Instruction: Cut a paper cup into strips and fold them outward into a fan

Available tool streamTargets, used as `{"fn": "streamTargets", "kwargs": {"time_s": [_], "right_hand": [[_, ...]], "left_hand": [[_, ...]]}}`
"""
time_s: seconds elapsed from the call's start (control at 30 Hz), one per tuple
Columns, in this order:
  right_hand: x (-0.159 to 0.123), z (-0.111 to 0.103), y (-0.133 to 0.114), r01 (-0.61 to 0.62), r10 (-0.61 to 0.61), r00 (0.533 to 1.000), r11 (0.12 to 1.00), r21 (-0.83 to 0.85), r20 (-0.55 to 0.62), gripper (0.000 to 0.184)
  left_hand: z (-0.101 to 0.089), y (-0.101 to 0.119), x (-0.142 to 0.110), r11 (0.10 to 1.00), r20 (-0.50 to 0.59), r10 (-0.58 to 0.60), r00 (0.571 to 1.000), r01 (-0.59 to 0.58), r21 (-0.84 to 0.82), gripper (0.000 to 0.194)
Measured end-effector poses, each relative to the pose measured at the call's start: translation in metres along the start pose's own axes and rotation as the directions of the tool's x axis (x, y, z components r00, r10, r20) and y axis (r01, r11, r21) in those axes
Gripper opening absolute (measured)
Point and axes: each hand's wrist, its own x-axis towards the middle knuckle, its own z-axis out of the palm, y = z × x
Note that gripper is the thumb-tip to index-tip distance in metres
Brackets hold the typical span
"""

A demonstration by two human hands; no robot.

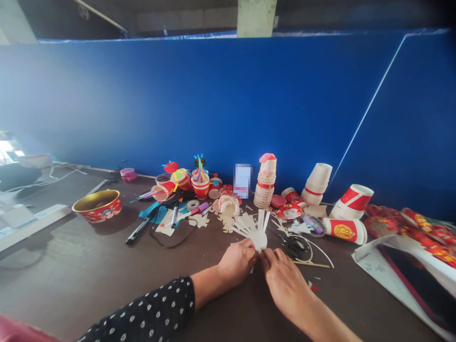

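Observation:
A white paper cup cut into strips is held between my hands, its strips fanning out away from me. My left hand is closed, its fingers gripping the cup's near left edge. From the right, my right hand pinches the near edge, fingers bent and pressed together. The fingertips hide the part they grip. Just right of the cup lie black-handled scissors, touching neither hand. Beyond the strips sits another cut cup with a curled, scalloped rim.
A gold-lined red bowl stands left, near a black marker. Decorated red cups, a tall cup stack and more cups line the back. A dark tablet-like device lies right. A blue partition rises behind.

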Motion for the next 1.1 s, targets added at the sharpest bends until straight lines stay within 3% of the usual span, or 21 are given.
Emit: {"fn": "streamTargets", "kwargs": {"time_s": [0.1,0.43,0.63,0.93,1.1], "right_hand": [[-0.0006,0.0011,0.0006,-0.007,0.007,1.0,1.0,-0.017,0.008,0.038],[-0.0029,-0.0036,0.0023,0.056,-0.054,0.998,0.997,0.053,-0.033,0.029],[-0.0024,0.0005,0.0011,0.032,-0.029,0.997,0.999,0.029,-0.076,0.027],[0.0001,-0.0038,0.0061,0.062,-0.061,0.998,0.997,0.055,-0.018,0.03],[0.0012,-0.003,0.0035,0.037,-0.037,0.999,0.999,0.022,-0.007,0.031]], "left_hand": [[0.0011,-0.0011,0.0022,0.999,0.002,-0.001,1.0,0.001,0.035,0.022],[-0.0002,-0.0003,0.0042,0.985,-0.044,0.153,0.987,-0.148,0.089,0.027],[0.0018,-0.0017,0.004,0.987,-0.066,0.136,0.989,-0.129,0.096,0.026],[-0.0078,0.0056,-0.0006,0.999,-0.049,0.007,0.999,-0.006,0.037,0.003],[-0.004,0.003,0.0011,0.99,-0.062,0.101,0.993,-0.094,0.104,0.015]]}}
